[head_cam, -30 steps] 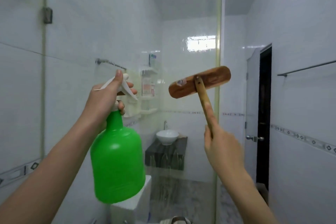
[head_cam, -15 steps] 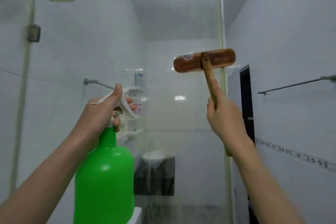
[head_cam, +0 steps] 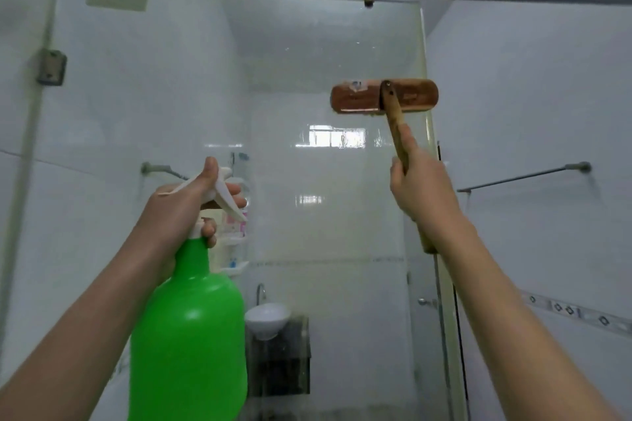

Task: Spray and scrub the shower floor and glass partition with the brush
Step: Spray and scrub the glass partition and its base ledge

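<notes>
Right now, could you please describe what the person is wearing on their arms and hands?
Nothing shows: the left hand and right hand are bare, without gloves, rings or a watch, and both forearms are bare, with no sleeve in view.

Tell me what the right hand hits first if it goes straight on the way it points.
Most likely the clear glass shower partition: the right hand aims the brown wooden scrub brush up and forward at its upper right part. Whether the brush already touches is unclear.
</notes>
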